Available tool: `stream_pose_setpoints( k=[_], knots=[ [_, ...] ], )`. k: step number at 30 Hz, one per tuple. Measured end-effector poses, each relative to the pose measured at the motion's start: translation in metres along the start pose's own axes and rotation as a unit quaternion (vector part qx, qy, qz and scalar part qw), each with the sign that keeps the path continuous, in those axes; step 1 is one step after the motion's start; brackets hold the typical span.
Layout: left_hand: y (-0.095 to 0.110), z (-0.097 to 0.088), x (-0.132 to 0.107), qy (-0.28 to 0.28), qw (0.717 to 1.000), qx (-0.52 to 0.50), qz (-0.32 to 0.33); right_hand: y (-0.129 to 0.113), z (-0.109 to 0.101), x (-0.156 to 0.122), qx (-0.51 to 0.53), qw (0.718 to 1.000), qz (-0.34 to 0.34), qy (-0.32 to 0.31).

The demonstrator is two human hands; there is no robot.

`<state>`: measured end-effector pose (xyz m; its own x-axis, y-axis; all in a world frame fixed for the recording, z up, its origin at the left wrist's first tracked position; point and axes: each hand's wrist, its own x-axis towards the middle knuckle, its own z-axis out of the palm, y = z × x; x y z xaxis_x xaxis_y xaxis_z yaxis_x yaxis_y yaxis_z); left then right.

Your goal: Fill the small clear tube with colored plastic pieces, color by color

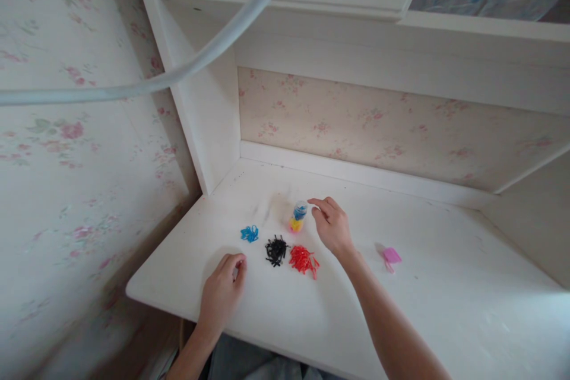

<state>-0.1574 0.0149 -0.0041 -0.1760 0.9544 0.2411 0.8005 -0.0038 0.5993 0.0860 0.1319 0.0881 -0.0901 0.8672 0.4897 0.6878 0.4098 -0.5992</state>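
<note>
A small clear jar (297,217) stands upright on the white desk, with blue bits in its upper part and yellow and pink ones below. Just right of its rim is my right hand (332,227), index finger stretched out and thumb apart from it. In front of the jar lie a pile of black loops (276,250) and a pile of red loops (303,259). Further left is a smaller heap of blue loops (250,233). My left hand (222,288) rests near the front edge, fingers curled and thumb close to the index fingertip; anything between them is too small to make out.
A pink piece (392,255) with a pale pink strand lies to the right on the desk (445,297). Behind rises a white hutch with a side panel (218,107). A pale cable (200,62) crosses close to the camera. Flowered wallpaper covers the left wall.
</note>
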Motion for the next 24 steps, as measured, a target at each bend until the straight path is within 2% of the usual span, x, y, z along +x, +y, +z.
stream_pose_setpoints(
  k=[4, 9, 12, 16, 20, 24],
  knots=[
    [0.001, 0.001, 0.002, -0.006, 1.0, 0.003, 0.001, 0.017, -0.008, -0.025, 0.053, 0.996, 0.073, 0.026],
    [0.001, 0.001, 0.016, -0.029, 0.999, 0.031, -0.012, 0.058, -0.012, -0.081, 0.108, 0.976, 0.19, 0.009],
    [0.005, -0.001, 0.03, -0.043, 0.996, 0.078, -0.014, 0.077, -0.014, -0.112, 0.129, 0.963, 0.238, 0.012],
    [0.013, 0.001, 0.046, -0.047, 0.987, 0.154, -0.011, 0.082, -0.015, -0.133, 0.106, 0.968, 0.227, 0.022],
    [0.02, 0.007, 0.052, -0.047, 0.973, 0.226, -0.003, 0.079, -0.013, -0.133, 0.068, 0.979, 0.194, 0.013],
    [0.023, 0.011, 0.054, -0.041, 0.968, 0.246, 0.008, 0.079, -0.012, -0.132, 0.049, 0.985, 0.164, -0.001]
  ],
)
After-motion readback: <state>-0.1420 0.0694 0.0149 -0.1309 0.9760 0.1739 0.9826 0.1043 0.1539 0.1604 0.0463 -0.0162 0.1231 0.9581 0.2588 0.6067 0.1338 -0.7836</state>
